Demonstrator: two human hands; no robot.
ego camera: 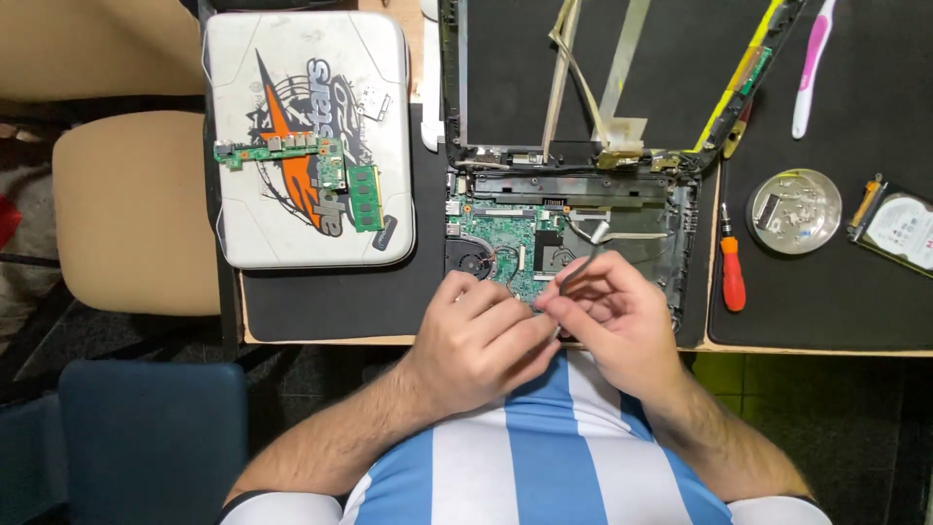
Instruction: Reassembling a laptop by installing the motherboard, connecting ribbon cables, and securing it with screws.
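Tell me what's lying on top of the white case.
On the white case lie a long green circuit board and a smaller green memory module. They cover part of its printed graphic.

My hands crowd the near edge of the opened laptop base, so little of it is reachable past them except the far strip by the hinges. Behind that, the raised screen frame with its loose ribbon cables blocks the upper centre. At the left, the white case carrying green circuit boards fills the bench, leaving a bare strip of black mat below it. To the right, an orange-handled screwdriver lies just beside the base, then a round metal dish; mat below them lies open.
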